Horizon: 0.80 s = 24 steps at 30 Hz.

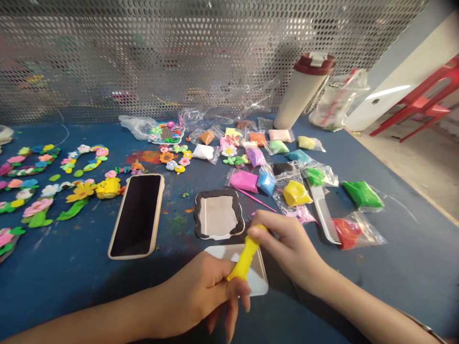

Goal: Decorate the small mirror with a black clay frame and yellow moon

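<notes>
Yellow clay strip (246,258) held at a slant between both hands, just above a white rounded-corner slab (256,282) near the near edge of the blue worktop (394,277). Left hand (193,296) at the strip's lower end, fingers (236,306) closed on it, two lower fingers hanging loose past the slab. Right hand (287,243) at the upper end, fingertips (258,228) pinched around the tip. Step in hand looks like shaping the strip by hand, both grips firm. Next move calls for even pressure from both hands, so no kink in the soft clay.

Just beyond the slab, a black-edged clay frame (218,215), with a thin pink modelling tool (256,199) beside it. Left of that, a phone in a beige case (136,215), screen dark. Along the left edge, finished clay flowers, including a yellow clay flower (81,191). Right side, a white plastic comb (324,215) beside a bagged green clay pack (362,196) and a bagged red clay pack (346,233). Far edge, a maroon-lidded tumbler (303,91) against a perforated metal screen (143,62). Beyond the right edge, a red chair (423,100).
</notes>
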Each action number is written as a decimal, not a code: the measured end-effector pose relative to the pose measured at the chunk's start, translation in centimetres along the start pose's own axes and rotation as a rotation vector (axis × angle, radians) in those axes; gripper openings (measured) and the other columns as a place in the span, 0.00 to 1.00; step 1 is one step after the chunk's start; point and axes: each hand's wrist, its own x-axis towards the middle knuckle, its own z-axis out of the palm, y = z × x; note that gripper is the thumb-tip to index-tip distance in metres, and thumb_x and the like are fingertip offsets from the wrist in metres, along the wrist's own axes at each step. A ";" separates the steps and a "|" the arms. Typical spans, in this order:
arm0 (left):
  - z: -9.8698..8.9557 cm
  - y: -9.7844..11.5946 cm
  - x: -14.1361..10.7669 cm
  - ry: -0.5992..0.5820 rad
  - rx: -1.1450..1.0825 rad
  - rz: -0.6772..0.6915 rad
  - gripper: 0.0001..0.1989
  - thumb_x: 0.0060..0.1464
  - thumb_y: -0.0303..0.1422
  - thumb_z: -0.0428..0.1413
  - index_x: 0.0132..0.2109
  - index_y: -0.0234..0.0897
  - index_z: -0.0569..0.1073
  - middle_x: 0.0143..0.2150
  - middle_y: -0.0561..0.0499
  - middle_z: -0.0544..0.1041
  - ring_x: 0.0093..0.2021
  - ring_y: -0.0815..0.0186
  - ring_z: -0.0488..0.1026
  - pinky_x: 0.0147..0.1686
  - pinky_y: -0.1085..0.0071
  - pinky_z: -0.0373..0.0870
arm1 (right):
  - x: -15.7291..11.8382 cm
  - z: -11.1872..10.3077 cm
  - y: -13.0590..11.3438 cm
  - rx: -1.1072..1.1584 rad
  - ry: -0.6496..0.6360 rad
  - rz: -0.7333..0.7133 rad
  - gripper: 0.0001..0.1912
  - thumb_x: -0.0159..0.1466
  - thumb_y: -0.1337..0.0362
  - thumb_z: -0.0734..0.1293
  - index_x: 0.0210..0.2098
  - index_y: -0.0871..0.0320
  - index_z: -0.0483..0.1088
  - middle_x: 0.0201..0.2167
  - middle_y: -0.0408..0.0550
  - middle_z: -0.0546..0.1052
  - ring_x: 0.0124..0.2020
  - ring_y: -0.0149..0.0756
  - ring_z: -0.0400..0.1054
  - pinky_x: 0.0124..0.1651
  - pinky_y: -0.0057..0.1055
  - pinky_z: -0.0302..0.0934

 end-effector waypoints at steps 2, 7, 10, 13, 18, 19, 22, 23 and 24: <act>0.2 -0.2 0.0 -0.013 -0.076 0.021 0.26 0.56 0.55 0.48 0.34 0.33 0.69 0.22 0.53 0.71 0.18 0.74 0.61 0.19 0.79 0.58 | 0.2 -0.5 0.5 0.001 0.238 0.113 0.18 0.67 0.59 0.60 0.22 0.57 0.59 0.19 0.38 0.60 0.21 0.27 0.55 0.24 0.25 0.49; 0.1 -0.4 0.4 0.084 -0.198 0.118 0.21 0.54 0.42 0.59 0.51 0.36 0.67 0.37 0.51 0.76 0.25 0.75 0.68 0.26 0.78 0.61 | -0.3 -0.8 0.6 -0.026 0.488 -0.125 0.14 0.68 0.61 0.60 0.26 0.56 0.62 0.22 0.39 0.65 0.23 0.28 0.57 0.28 0.27 0.53; 0.0 0.0 0.5 0.114 -0.213 0.127 0.18 0.53 0.39 0.61 0.47 0.36 0.69 0.36 0.54 0.73 0.28 0.74 0.68 0.28 0.78 0.63 | -0.7 0.1 0.0 -0.078 0.131 -0.414 0.15 0.68 0.58 0.60 0.27 0.57 0.63 0.22 0.41 0.66 0.24 0.30 0.58 0.29 0.28 0.53; 0.0 0.1 0.4 0.116 -0.026 0.140 0.11 0.55 0.38 0.59 0.38 0.34 0.72 0.32 0.54 0.73 0.31 0.71 0.69 0.33 0.76 0.64 | -0.8 1.2 -0.2 -0.179 -0.040 -0.517 0.16 0.69 0.59 0.58 0.26 0.57 0.64 0.21 0.42 0.65 0.24 0.31 0.57 0.28 0.29 0.50; 0.1 0.1 -0.1 0.131 0.378 0.224 0.12 0.62 0.36 0.49 0.33 0.35 0.71 0.31 0.52 0.73 0.30 0.70 0.68 0.32 0.76 0.64 | -0.4 1.4 0.0 -0.237 -0.019 -0.403 0.25 0.64 0.41 0.57 0.27 0.58 0.62 0.23 0.43 0.67 0.23 0.30 0.55 0.26 0.29 0.48; 0.1 0.2 -0.1 0.109 0.441 0.229 0.13 0.63 0.35 0.47 0.33 0.35 0.70 0.31 0.52 0.73 0.30 0.70 0.68 0.32 0.76 0.64 | -0.3 1.3 -0.1 -0.207 -0.054 -0.373 0.28 0.61 0.37 0.56 0.28 0.58 0.62 0.24 0.44 0.67 0.24 0.30 0.55 0.26 0.28 0.48; 0.2 1.0 -0.4 -0.004 0.506 0.200 0.16 0.64 0.33 0.43 0.32 0.35 0.71 0.31 0.50 0.74 0.31 0.69 0.69 0.34 0.75 0.65 | -0.3 1.1 -0.4 -0.061 -0.268 -0.374 0.27 0.64 0.40 0.54 0.27 0.57 0.61 0.22 0.42 0.66 0.24 0.30 0.56 0.28 0.28 0.50; 0.2 1.2 -0.4 -0.030 0.473 0.188 0.17 0.65 0.33 0.43 0.31 0.34 0.71 0.32 0.50 0.74 0.32 0.69 0.69 0.36 0.75 0.65 | -0.3 1.0 -0.4 0.006 -0.326 -0.384 0.24 0.66 0.44 0.55 0.26 0.57 0.60 0.22 0.41 0.65 0.24 0.29 0.57 0.29 0.28 0.50; 0.2 1.4 -0.4 -0.030 0.425 0.179 0.19 0.65 0.35 0.43 0.29 0.34 0.70 0.31 0.50 0.74 0.33 0.68 0.69 0.37 0.75 0.65 | -0.3 0.9 -0.5 0.074 -0.353 -0.383 0.22 0.67 0.48 0.57 0.25 0.57 0.59 0.21 0.40 0.64 0.24 0.29 0.57 0.29 0.28 0.51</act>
